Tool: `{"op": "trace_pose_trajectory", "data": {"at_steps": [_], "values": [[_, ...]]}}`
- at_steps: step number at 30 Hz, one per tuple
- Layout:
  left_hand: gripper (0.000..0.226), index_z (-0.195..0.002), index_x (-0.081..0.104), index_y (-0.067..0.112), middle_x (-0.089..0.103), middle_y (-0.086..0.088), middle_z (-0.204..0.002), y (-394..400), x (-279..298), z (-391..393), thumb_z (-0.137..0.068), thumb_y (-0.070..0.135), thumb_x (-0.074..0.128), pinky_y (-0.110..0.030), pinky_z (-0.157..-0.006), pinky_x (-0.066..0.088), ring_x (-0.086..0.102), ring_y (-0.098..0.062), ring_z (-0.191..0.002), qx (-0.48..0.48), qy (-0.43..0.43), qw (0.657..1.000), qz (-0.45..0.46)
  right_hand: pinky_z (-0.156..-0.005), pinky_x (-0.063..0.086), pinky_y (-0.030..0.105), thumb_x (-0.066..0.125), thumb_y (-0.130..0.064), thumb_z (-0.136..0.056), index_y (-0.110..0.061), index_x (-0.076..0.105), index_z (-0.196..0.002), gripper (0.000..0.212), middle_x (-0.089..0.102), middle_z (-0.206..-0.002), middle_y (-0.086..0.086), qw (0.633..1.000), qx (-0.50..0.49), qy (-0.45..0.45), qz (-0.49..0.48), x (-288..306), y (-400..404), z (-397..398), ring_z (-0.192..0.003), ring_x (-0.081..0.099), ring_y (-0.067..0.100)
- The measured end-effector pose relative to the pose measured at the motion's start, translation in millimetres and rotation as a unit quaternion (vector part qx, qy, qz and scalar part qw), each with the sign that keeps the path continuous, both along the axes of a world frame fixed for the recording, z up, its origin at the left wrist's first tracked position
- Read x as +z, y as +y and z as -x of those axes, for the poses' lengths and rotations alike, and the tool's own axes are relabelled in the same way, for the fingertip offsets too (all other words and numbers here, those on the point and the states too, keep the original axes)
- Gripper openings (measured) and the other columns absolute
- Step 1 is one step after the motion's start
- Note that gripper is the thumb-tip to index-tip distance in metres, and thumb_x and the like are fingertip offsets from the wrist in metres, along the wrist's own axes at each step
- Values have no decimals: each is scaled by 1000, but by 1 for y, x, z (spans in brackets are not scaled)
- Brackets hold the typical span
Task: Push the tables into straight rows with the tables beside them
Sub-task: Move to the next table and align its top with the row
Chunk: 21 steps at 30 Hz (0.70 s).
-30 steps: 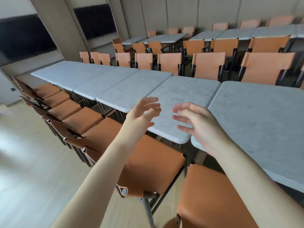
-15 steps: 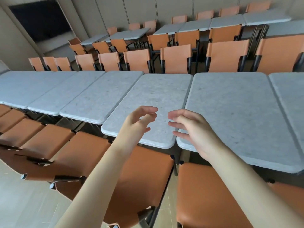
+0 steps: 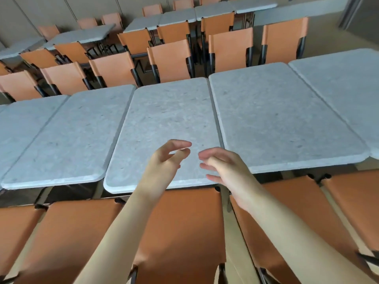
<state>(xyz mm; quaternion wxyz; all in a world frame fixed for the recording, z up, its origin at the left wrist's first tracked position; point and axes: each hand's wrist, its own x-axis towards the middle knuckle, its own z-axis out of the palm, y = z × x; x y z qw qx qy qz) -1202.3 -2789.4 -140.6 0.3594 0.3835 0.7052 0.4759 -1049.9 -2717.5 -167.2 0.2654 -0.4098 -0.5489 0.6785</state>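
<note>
Since the earlier frame our view has swung right, so the middle worktop (image 3: pixel 168 128) now sits straight ahead. Its near edge juts past the left worktop (image 3: pixel 67 140) and right worktop (image 3: pixel 276 124) beside it. Our left hand (image 3: pixel 164 167) and right hand (image 3: pixel 225 171) hover above that edge, fingers loosely curled, grasping nothing. Orange chairs (image 3: pixel 180 228) stand below.
</note>
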Motion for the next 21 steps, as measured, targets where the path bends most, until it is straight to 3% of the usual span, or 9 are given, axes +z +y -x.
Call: {"op": "trace_pose_trajectory", "data": {"at_steps": [5,8,10,12,14,15,16,18,21], "values": [[19,-103,73,39,68,25,-108,7,-52,59,-98,26,60,-43,-108,47,59,-1,-117,-33,-34,998,47,-97,58,37,57,-17,-96,-28,75,-97,21,71,-109,-15,998,-40,-48,14,-40,-20,50,-106,68,5],[19,-104,72,38,67,27,-110,17,-89,77,-98,25,60,-29,-97,50,60,2,-113,-56,-45,995,65,-97,57,39,59,-19,-93,-30,75,-95,19,71,-110,-15,994,-62,-80,33,-69,-26,69,-106,69,8],[18,-106,70,36,65,23,-117,24,-115,87,-99,24,59,-16,-80,47,58,6,-109,-71,-29,993,86,-98,57,43,60,-28,-84,-35,75,-93,18,72,-106,-17,991,-73,-102,45,-94,-28,79,-102,70,11],[17,-108,68,36,61,16,-128,31,-145,96,-99,24,60,-10,-75,42,55,2,-118,-80,-11,991,107,-98,56,44,60,-29,-83,-36,74,-93,18,71,-105,-19,987,-91,-126,48,-122,-24,85,-101,69,6],[23,-119,63,38,43,11,-151,38,-179,110,-98,27,63,-18,-102,40,36,-11,-144,-88,70,984,140,-97,55,37,59,-20,-92,-35,71,-100,21,68,-111,-21,982,-110,-149,25,-151,-17,89,-108,64,-1],[33,-129,57,39,27,8,-163,43,-197,120,-97,32,63,-33,-120,26,18,-17,-153,-94,140,973,161,-95,54,31,56,-19,-94,-37,68,-105,24,65,-117,-23,980,-110,-166,-2,-164,-12,93,-113,60,-3],[45,-140,48,40,10,6,-169,48,-215,131,-97,37,62,-46,-127,6,1,-18,-157,-101,200,957,182,-92,50,25,55,-21,-96,-40,63,-111,26,58,-126,-24,975,-97,-198,-39,-176,-7,97,-120,55,-4],[64,-155,27,38,-17,5,-169,61,-246,154,-98,49,55,-56,-120,-16,-20,-20,-155,-110,281,927,223,-100,41,22,56,-30,-98,-44,46,-132,39,33,-152,-16,943,-16,-305,-136,-206,6,103,-141,34,3],[81,-161,8,37,-28,3,-166,74,-288,195,-94,66,42,-57,-117,-21,-23,-28,-154,-157,456,860,168,-125,10,42,58,-48,-97,-36,16,-157,74,-12,-165,0,852,78,-437,-277,-250,34,107,-155,-2,21]]}}
